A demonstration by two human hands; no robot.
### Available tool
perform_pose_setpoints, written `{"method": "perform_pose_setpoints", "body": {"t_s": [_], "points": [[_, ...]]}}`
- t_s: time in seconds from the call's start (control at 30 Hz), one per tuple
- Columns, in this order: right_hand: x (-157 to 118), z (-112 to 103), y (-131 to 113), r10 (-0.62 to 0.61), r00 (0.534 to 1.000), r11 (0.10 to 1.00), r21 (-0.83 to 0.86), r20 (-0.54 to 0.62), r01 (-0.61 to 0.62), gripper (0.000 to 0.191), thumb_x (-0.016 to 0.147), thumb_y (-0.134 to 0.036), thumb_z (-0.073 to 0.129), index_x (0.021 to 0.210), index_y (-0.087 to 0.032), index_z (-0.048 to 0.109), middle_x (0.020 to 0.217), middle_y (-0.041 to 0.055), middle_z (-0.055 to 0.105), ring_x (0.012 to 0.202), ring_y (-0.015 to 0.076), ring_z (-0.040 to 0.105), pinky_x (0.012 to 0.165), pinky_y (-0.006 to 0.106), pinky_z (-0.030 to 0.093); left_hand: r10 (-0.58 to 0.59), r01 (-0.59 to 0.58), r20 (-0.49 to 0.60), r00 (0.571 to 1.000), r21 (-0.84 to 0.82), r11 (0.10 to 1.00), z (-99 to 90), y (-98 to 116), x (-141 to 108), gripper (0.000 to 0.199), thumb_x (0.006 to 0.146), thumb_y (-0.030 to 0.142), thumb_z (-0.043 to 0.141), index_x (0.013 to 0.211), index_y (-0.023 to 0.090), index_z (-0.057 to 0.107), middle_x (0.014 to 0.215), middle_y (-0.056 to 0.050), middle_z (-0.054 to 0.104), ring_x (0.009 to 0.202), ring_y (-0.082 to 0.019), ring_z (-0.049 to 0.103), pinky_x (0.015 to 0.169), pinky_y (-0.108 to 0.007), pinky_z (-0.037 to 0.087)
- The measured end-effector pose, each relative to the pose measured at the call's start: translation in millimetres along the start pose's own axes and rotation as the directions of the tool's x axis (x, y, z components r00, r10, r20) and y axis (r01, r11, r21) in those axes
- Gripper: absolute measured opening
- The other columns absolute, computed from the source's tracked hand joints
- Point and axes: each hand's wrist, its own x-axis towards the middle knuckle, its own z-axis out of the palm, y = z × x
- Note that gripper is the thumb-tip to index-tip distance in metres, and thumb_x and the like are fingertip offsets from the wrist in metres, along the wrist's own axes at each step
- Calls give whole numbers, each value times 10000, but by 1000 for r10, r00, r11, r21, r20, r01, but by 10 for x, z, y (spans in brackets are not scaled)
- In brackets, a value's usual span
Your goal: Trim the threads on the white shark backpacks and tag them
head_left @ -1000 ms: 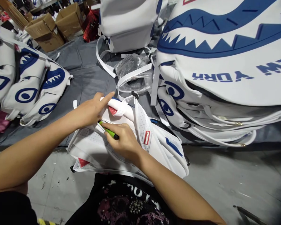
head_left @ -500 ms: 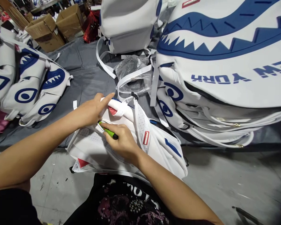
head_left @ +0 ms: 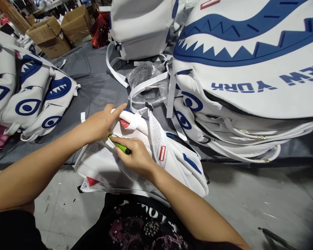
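A white backpack (head_left: 177,173) lies at the table's near edge, its strap with a small red label (head_left: 162,153) facing up. My right hand (head_left: 134,156) is closed round a green tool with a black end (head_left: 123,148), whose tip points at the bag's upper left part. Just beyond that tip, my left hand (head_left: 104,121) grips the top of the backpack, with one finger stretched along it. A red patch (head_left: 124,123) shows beside this hand. What the tool's tip touches is too small to tell.
White backpacks with blue shark mouths are stacked on the right (head_left: 237,76) and at the left (head_left: 52,90). Another white backpack (head_left: 142,31) stands behind. Clear plastic wrap (head_left: 148,76) lies mid-table. Cardboard boxes (head_left: 50,38) are at the back left.
The whole view has shifted very slightly. Both hands, the green tool and the backpack hold nearly the same places.
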Motion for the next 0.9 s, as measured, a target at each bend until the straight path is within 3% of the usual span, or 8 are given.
{"method": "perform_pose_setpoints", "body": {"t_s": [0.37, 0.5, 0.7, 0.83, 0.9], "points": [[-53, -22, -38, 49, 999, 988, -144, -6, -49, 330, 901, -203, 569, 1200, -240, 703, 1060, 43, 769, 899, 193, 730, 889, 369, 526, -16, 16, 9, 1000, -2, 1000, -18, 14, -5, 987, 779, 185, 613, 1565, 318, 32, 1417, -122, 394, 959, -232, 662, 727, -279, 506], [-41, -11, -37, 30, 1000, 995, -95, -3, -30, 334, 898, -208, 573, 1201, -257, 704, 1063, 23, 770, 888, 176, 723, 850, 329, 525, -19, 19, 4, 1000, -1, 1000, -13, 13, -3, 951, 790, 170, 588, 1566, 305, 55, 1414, -124, 398, 959, -233, 662, 739, -286, 505], [5, 36, -64, -6, 1000, 986, -169, 18, 9, 338, 895, -182, 583, 1218, -207, 679, 1115, 55, 756, 967, 199, 719, 894, 379, 479, 7, -7, -22, 1000, 2, 1000, 39, -8, 19, 946, 787, 168, 573, 1565, 292, 48, 1421, -136, 401, 922, -237, 672, 688, -286, 497], [-45, -300, -276, -3, 999, 973, -232, 37, 11, 224, 889, -218, 608, 1082, -217, 721, 1078, 60, 763, 999, 227, 712, 924, 411, 489, 35, -36, -28, 999, -33, 999, 66, -11, 12, 943, 783, 148, 586, 1563, 271, 71, 1451, -151, 380, 1001, -250, 658, 742, -295, 504], [-46, -613, -382, -69, 996, 979, -194, -62, 56, 186, 903, -232, 589, 1040, -228, 714, 1203, 58, 718, 1121, 236, 668, 953, 410, 500, 48, -50, -36, 998, -58, 997, 89, -12, 7, 945, 786, 126, 578, 1565, 277, 65, 1458, -159, 375, 1011, -251, 653, 768, -308, 507]]}}
